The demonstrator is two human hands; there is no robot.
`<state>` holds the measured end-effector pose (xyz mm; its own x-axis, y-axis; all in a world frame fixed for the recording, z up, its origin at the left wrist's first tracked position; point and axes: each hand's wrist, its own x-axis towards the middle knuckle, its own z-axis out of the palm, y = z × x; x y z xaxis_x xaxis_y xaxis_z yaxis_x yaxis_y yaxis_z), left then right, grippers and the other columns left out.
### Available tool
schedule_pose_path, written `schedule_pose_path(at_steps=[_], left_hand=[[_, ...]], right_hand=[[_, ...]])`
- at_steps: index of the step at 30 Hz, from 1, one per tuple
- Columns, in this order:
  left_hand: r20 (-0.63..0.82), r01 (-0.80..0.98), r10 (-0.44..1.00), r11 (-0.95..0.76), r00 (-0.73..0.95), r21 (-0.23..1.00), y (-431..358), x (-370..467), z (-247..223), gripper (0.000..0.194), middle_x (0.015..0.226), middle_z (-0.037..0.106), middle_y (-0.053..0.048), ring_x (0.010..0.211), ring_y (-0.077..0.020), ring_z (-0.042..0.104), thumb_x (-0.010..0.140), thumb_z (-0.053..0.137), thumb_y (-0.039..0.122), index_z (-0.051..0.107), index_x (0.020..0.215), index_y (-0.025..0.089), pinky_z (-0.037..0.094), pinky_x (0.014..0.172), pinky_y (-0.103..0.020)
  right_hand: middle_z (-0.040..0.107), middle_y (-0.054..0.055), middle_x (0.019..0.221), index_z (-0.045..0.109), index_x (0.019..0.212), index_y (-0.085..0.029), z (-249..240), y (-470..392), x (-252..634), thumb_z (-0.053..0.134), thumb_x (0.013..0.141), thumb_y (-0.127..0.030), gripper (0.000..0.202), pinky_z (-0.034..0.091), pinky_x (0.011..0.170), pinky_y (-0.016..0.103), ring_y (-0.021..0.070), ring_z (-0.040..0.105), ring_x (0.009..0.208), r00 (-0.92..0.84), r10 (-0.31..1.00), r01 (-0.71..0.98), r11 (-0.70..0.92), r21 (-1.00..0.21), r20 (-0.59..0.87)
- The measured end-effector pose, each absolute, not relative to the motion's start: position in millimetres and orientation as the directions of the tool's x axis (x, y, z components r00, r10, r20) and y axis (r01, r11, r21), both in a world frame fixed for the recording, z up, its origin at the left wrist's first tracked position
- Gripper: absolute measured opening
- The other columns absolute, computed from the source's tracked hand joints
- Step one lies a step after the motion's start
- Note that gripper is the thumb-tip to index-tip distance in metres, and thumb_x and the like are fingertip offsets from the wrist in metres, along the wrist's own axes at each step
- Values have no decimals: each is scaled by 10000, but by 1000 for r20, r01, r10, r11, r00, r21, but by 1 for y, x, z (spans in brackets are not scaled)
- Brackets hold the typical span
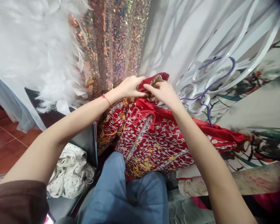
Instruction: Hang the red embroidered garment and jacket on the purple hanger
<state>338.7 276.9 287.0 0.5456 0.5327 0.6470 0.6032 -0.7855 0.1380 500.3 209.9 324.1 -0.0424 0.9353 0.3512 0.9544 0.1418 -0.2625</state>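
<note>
A red garment [151,137] embroidered in silver and gold lies across my lap and the surface ahead. Both hands meet at its far upper edge. My left hand [130,86] pinches a fold of the red cloth, a thin red string around its wrist. My right hand [163,92] grips the same bunched edge just to the right, fingers curled into the fabric. A red drawstring cord [146,115] lies on the garment below my hands.
A purple hanger [210,87] rests among white hangers [200,74] at right. Sequined fabric [114,40] and white feathered cloth [35,46] hang behind. A cream dotted cloth [70,174] sits on a dark chair at left. Printed fabric [259,146] lies at right.
</note>
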Motion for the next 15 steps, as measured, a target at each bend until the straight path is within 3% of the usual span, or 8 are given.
schedule_pose_path(at_steps=[3,7,9,11,15], left_hand=[[628,489,471,-857,619,161,285,329,288,535,800,652,-37,708,-161,598,735,712,575,632,1021,130,464,758,-295],[648,432,467,-873,601,228,290,321,290,499,732,611,0,668,-132,560,793,659,581,632,1015,134,464,759,-293],[680,439,473,-866,560,240,291,319,291,465,729,605,1,677,-132,555,800,652,558,638,982,130,467,766,-297],[711,449,468,-862,525,236,291,320,291,432,744,612,-11,693,-139,556,792,658,525,642,956,125,470,758,-300],[742,460,464,-856,485,234,291,326,288,304,737,623,-27,685,-140,543,798,632,429,639,882,137,468,718,-292]], right_hand=[[709,79,858,675,949,-156,324,214,509,474,944,-404,319,510,778,328,184,676,778,-140,935,904,256,-344,327],[685,167,963,677,948,-118,332,211,518,503,894,-277,242,485,884,435,284,651,984,53,873,983,39,-178,485],[668,207,987,671,994,-85,338,212,520,508,881,-283,280,470,909,477,322,630,1033,102,856,991,-44,-124,507],[669,198,960,672,1011,-79,342,213,520,530,867,-331,323,482,887,463,310,636,994,43,905,992,12,-127,423],[693,113,921,678,1016,-144,339,210,512,510,863,-554,468,510,817,377,233,639,884,-201,956,909,263,-324,212]])
